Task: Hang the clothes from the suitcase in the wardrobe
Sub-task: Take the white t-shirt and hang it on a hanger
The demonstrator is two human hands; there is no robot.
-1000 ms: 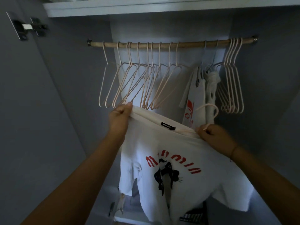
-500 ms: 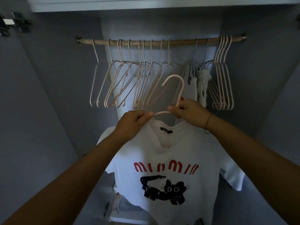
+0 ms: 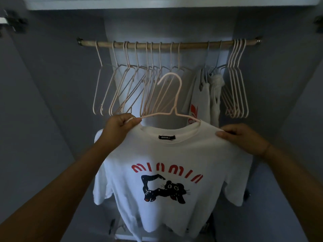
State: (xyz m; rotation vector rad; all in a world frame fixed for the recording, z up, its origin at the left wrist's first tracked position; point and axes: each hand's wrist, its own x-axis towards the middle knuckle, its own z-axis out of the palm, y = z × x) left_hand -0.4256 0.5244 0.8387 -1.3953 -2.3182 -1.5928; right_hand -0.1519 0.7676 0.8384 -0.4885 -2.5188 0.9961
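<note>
Two garments point(image 3: 204, 95) already hang on the rail point(image 3: 192, 45) above your hands. Your left hand point(image 3: 120, 127) pinches the hanger point(image 3: 175, 110) and collar, and your right hand point(image 3: 243, 137) grips the shirt point(image 3: 174, 154) at its shoulder; hooking it up remains.

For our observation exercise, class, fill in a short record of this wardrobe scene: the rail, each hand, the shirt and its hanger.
Rail: carries empty hangers and, toward the right, hung garments
Left hand: grips the white T-shirt at one shoulder, by the hanger's end
Right hand: fingers pinch the shirt's other shoulder
Pink hanger: one arm inside the neck opening, hook free below the rail
Task stage: shirt not yet hung
</note>
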